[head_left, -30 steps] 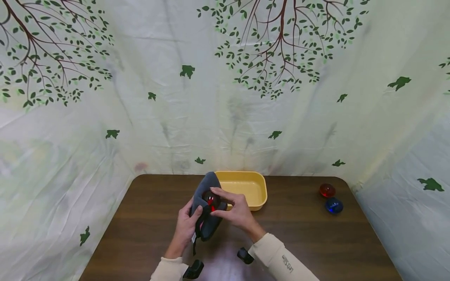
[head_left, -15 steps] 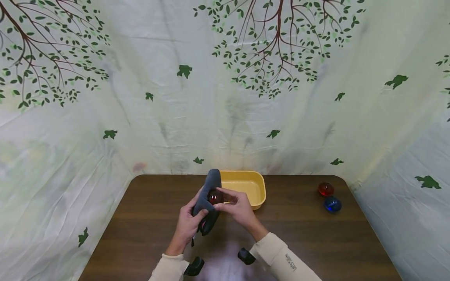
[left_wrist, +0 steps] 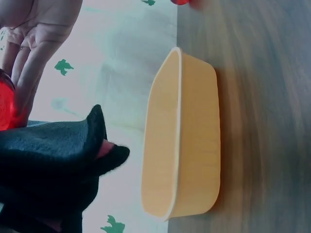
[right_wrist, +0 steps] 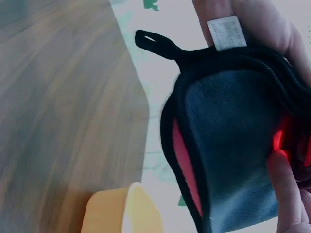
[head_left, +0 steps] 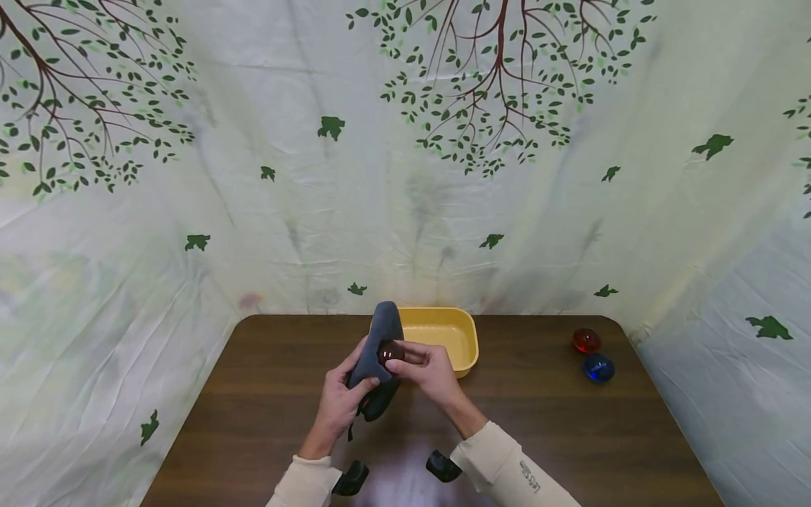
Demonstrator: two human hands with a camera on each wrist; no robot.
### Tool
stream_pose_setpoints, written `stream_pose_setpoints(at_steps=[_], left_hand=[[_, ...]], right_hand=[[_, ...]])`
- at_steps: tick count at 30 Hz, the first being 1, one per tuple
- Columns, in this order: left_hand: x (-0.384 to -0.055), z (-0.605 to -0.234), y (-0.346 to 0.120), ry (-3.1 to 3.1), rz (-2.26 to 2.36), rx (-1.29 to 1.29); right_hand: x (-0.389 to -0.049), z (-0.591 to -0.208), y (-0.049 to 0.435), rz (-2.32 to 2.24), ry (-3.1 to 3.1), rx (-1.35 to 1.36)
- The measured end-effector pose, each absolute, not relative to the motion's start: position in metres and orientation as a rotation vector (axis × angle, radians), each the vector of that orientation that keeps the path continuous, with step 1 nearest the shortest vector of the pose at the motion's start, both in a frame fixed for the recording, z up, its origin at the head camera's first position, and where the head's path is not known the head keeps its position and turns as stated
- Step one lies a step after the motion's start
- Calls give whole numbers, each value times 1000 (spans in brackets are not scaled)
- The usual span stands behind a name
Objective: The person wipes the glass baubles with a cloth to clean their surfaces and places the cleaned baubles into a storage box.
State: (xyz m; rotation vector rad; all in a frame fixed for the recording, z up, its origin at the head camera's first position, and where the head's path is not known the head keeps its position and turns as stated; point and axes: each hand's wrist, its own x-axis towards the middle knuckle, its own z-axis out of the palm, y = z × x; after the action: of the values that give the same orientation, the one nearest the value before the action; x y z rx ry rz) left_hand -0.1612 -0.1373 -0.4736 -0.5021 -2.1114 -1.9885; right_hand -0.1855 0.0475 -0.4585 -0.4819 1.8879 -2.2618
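Folded in my left hand [head_left: 338, 403] is a blue-grey cleaning cloth [head_left: 385, 325] with black edging; my thumb presses its near fold. A see-through red ball [head_left: 390, 351] sits against the cloth, partly wrapped by it. My right hand [head_left: 437, 373] pinches the ball from the right between thumb and fingers. The right wrist view shows the cloth's hanging loop [right_wrist: 158, 44], white label [right_wrist: 227, 33] and pink inner side [right_wrist: 185, 160]. At the left edge of the left wrist view, the red ball [left_wrist: 7, 103] shows beside the right hand's fingers.
Behind the hands, a yellow plastic tub [head_left: 469, 345] stands at the table's [head_left: 253, 408] back edge. Another see-through red ball [head_left: 586, 341] and a blue one [head_left: 598, 367] lie at the back right. A leaf-printed sheet [head_left: 405, 211] hangs behind the table.
The cloth has moved slightly up and right and stands more upright. My right thumb and fingers have drawn in around the ball, now covering more of it. My left hand keeps its hold.
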Motion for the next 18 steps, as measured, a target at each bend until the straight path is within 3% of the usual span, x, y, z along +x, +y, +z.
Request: stream_pose_setpoints(at_steps=[12,18], left_hand=[[-158,-464,-128,-2133,-2096,-293],[-159,-462,-124,-2080,-2141,-311]], right_hand=[[-185,-472,50,-2403,1924,-726],[-190,-476,53,-2445,1928,-936]])
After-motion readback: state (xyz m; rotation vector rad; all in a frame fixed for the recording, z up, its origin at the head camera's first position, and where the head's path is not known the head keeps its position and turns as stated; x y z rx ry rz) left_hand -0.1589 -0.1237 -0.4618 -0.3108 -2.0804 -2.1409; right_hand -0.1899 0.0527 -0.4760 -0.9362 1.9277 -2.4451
